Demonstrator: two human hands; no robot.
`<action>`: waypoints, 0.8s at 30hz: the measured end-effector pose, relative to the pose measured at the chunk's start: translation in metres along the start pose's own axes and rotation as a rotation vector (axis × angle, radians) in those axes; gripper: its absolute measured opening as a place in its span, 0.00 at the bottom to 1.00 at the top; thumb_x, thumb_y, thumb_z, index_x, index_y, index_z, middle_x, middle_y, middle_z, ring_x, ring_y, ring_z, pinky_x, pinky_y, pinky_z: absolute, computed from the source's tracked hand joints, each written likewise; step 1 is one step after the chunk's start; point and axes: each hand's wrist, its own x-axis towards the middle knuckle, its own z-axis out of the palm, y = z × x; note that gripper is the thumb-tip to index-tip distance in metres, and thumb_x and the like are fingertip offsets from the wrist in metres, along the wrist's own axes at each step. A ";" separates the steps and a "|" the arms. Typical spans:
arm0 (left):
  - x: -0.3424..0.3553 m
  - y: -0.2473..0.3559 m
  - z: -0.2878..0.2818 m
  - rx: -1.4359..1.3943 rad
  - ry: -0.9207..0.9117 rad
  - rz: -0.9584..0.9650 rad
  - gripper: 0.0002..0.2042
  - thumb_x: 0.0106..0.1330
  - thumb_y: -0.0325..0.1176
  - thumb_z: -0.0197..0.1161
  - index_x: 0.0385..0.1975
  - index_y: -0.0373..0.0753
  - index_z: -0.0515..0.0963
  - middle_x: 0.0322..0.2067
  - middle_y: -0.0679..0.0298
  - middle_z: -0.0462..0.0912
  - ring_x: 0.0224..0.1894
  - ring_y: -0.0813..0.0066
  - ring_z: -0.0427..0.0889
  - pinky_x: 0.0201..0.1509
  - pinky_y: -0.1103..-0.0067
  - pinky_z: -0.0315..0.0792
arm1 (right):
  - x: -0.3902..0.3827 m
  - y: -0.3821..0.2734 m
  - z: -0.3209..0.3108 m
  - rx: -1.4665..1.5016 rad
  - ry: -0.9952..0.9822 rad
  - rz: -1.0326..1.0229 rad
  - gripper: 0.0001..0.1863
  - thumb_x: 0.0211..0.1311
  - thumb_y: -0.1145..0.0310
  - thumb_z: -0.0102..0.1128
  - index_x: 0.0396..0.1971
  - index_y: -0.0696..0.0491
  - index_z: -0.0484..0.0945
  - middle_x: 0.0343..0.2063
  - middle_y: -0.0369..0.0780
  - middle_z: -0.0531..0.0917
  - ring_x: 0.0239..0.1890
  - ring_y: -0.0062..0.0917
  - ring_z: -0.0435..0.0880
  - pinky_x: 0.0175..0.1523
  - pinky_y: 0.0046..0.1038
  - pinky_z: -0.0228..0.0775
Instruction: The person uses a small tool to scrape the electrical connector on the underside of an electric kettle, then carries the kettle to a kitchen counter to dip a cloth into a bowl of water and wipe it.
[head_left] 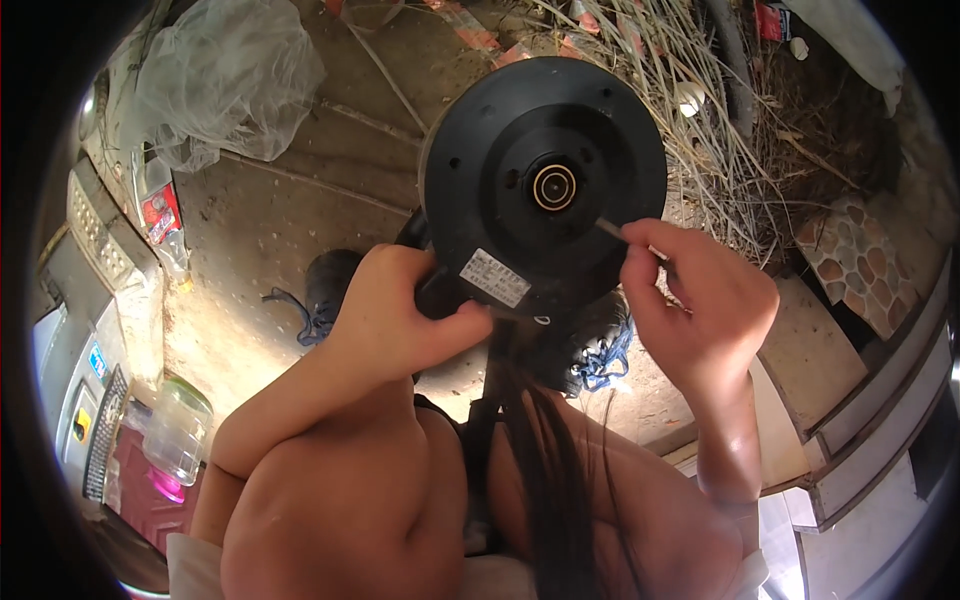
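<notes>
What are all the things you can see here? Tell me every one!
Round appliance base: one, black, held up in the middle, underside facing the camera, with a brass ring at its centre and a white label.
Thin tool: one, metal-coloured, its tip on the base.
Plastic bag: one, clear, crumpled, upper left on the ground.
Plastic bottle: one, clear with a red label, left.
Plastic jar: one, clear, lower left.
Dry twigs: a pile, tan, upper right.
Patterned paving: one patch, brown and pale, right.
Shoes: two, dark with blue laces, under the base.
Left hand: one, grips the base's lower left edge.
Right hand: one, pinches the thin tool.
</notes>
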 end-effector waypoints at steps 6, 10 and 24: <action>-0.001 0.004 0.001 0.071 -0.002 -0.045 0.14 0.40 0.36 0.62 0.14 0.29 0.73 0.09 0.53 0.68 0.12 0.68 0.67 0.21 0.75 0.65 | 0.002 -0.005 -0.002 -0.047 -0.147 -0.042 0.07 0.40 0.77 0.61 0.23 0.51 0.77 0.12 0.32 0.72 0.11 0.21 0.70 0.15 0.23 0.60; -0.001 0.014 0.003 0.156 0.045 -0.019 0.15 0.39 0.38 0.62 0.14 0.29 0.73 0.09 0.52 0.68 0.12 0.61 0.69 0.20 0.73 0.66 | 0.001 -0.011 -0.001 -0.009 -0.131 0.002 0.06 0.40 0.77 0.61 0.23 0.51 0.77 0.12 0.33 0.73 0.10 0.21 0.71 0.15 0.22 0.60; -0.001 0.015 0.002 0.200 0.016 -0.079 0.15 0.39 0.38 0.62 0.12 0.29 0.72 0.09 0.52 0.68 0.13 0.58 0.69 0.21 0.72 0.66 | 0.002 -0.013 0.005 0.154 -0.149 0.093 0.06 0.44 0.75 0.60 0.25 0.50 0.78 0.14 0.33 0.76 0.12 0.24 0.74 0.16 0.23 0.63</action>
